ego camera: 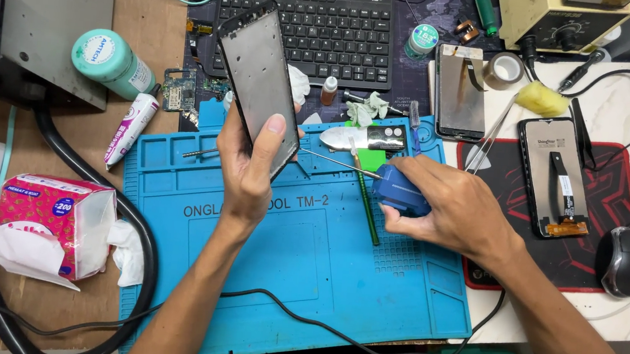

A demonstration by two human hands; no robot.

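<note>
My left hand (248, 164) holds a grey phone frame (258, 79) upright and tilted over the top left of the blue silicone work mat (298, 268), thumb pressed on its right edge. My right hand (454, 211) grips a blue tool handle (401, 191) with a thin metal tip (336, 162) that points left toward the lower edge of the phone frame. A black cord (301, 320) trails from my right arm across the mat. A green stick (366, 205) lies on the mat under the tool.
A black keyboard (321, 31) sits behind the mat. Phone screens (462, 91) (557, 177) lie to the right, one on a red-black pad (600, 251) beside a mouse (624, 262). On the left are a tissue pack (56, 221), a teal bottle (110, 63), a white tube (131, 128) and a thick black hose (139, 260).
</note>
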